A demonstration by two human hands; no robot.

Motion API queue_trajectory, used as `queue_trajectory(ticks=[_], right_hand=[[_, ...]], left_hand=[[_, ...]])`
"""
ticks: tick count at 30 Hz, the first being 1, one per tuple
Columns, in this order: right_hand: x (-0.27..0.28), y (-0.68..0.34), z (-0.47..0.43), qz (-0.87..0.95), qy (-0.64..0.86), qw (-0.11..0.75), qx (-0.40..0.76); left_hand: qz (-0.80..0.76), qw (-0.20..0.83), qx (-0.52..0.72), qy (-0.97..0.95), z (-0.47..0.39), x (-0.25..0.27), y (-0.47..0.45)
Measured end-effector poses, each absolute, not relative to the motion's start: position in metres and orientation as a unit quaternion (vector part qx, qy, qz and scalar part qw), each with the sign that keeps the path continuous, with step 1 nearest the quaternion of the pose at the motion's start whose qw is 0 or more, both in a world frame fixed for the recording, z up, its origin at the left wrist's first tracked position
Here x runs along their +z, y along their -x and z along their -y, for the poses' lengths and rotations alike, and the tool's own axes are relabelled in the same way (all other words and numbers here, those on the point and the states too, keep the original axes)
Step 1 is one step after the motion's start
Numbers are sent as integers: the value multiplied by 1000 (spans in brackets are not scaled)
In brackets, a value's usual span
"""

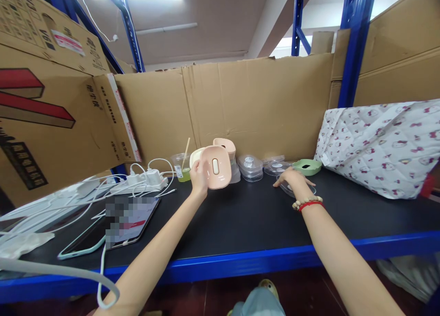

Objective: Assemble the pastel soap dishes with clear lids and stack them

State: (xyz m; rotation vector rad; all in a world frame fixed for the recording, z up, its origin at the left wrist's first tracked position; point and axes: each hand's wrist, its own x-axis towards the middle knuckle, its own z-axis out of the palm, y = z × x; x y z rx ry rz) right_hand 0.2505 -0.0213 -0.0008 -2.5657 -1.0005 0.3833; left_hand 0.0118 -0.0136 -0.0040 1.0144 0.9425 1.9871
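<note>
My left hand (198, 177) is closed on the edge of a pink rounded-square plastic dish (222, 173) with a cream oval piece at its centre. The dish is tilted up above the table. A cream piece (195, 159) shows behind my left hand; whether I hold it too, I cannot tell. My right hand (293, 176), palm down with fingers spread, is over a clear round plastic lid (288, 189) on the table. Just beyond it lies a light green piece (312, 167) with a dark opening. Another pink piece (225, 144) sits behind the raised dish.
Stacked clear plastic containers (250, 168) stand along the cardboard wall (257, 105). A cup of green drink (184, 174) with a stirrer is left of them. Chargers with white cables (146, 180), a phone (85, 235) and a tablet (140, 222) lie left. A patterned bag (381, 151) is right.
</note>
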Motion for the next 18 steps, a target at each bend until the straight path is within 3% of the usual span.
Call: queue_trajectory(ticks=[3,7,14,18], right_hand=[[12,-241,35,375,905,117,165],[20,-237,45,416,870,112,239],[19,-231,42,452,717,405,343],[12,-238,28,351,694,549,306]], left_hand=[[-362,348,769,-395,13,-5,-12],[-362,349,770,-392,11,-6,-11],[-364,351,770,-390,13,-4,-11],[-372,355,764,-389,15,-2,-12]])
